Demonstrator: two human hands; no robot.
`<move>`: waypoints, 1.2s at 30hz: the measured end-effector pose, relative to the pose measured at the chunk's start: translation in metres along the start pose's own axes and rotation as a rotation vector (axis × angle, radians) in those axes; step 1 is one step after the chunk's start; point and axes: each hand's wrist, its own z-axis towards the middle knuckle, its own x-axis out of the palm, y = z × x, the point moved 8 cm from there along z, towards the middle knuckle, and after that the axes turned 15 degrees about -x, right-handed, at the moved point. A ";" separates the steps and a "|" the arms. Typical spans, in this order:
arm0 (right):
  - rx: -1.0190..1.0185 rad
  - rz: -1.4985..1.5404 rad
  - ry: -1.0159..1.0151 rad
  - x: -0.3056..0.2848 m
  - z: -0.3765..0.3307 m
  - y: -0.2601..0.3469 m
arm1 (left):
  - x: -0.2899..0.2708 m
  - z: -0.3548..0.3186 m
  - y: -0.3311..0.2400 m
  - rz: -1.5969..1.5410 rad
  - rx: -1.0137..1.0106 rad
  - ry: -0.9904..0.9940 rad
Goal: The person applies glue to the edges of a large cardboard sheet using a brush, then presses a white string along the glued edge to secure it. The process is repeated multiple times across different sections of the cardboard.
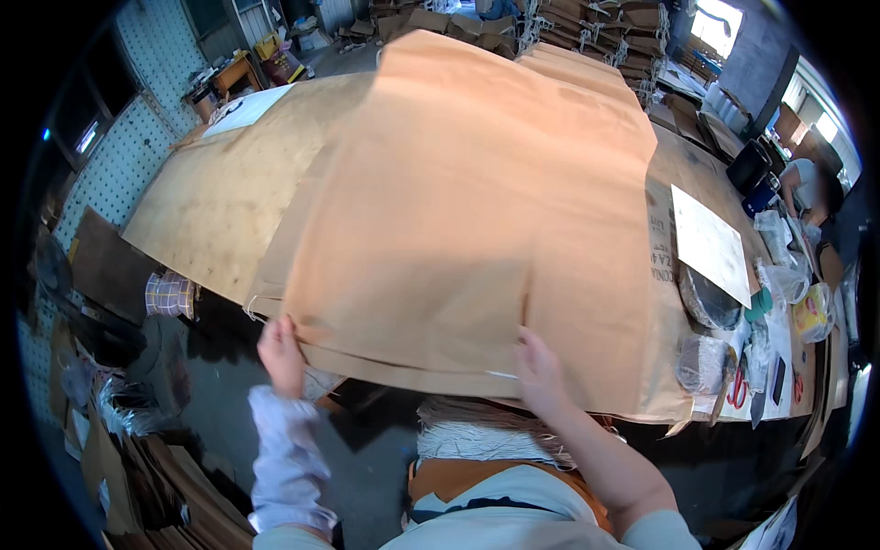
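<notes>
A large brown paper bag [440,202] spreads over the table in front of me, its far part raised and slightly blurred. My left hand [282,356] is closed on the left end of its folded near edge. Further right, my right hand [541,371] pinches the bag near that same edge. A short white cord piece [501,374] shows beside the right fingers. Another bit of cord [259,310] sticks out near the left hand. Below the table edge, a bundle of pale cords [490,440] hangs at my waist.
Brown paper [665,321] lies under the bag. At right are a white board [710,243], red-handled scissors [738,387], a tape roll [706,362] and plastic bags. A person [807,188] is at far right. Corded stacks [596,37] stand behind; cardboard [151,486] leans lower left.
</notes>
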 end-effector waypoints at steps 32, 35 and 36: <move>-0.129 -1.379 0.349 -0.361 -0.127 -0.029 | 0.185 -0.279 -0.188 0.258 1.024 0.850; 0.048 -0.742 -0.465 -0.418 -0.119 -0.023 | 0.201 -0.258 -0.189 0.315 0.789 0.919; -0.114 -0.872 -0.510 -0.420 -0.092 0.002 | 0.202 -0.251 -0.188 0.342 0.722 0.929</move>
